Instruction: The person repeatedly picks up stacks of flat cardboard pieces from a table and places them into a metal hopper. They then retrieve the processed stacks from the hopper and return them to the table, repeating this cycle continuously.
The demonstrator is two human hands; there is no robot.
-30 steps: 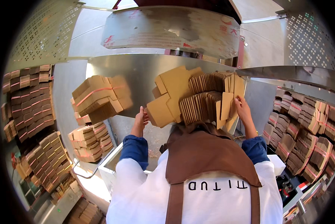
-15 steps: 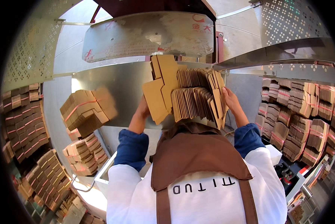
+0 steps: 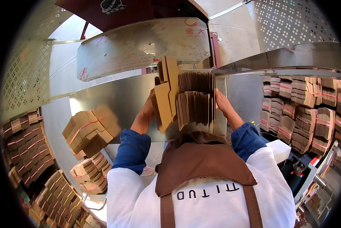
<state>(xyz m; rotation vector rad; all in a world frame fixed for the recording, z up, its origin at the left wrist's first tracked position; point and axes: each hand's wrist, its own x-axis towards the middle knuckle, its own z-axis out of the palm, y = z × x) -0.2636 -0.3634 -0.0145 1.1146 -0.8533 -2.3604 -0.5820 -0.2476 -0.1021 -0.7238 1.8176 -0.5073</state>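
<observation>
A stack of flat, notched brown cardboard pieces stands on edge on the metal tabletop, squeezed between my two hands. My left hand presses on its left face, the fingers partly hidden by the broad outer cardboard sheet. On the stack's right side, my right hand lies against the last pieces, thumb upward and the other fingers largely out of sight. The pieces stand close together and nearly upright, with their edges facing up.
Left on the metal table lies a strapped cardboard bundle. More tied bundles sit lower left, and others fill the right side. Ahead is a maroon machine with a scuffed panel. A metal rail runs at right.
My right hand has moved left, pushing in the pieces that leaned outward. The stack is now narrower and straighter. My left hand still bears on the other side.
</observation>
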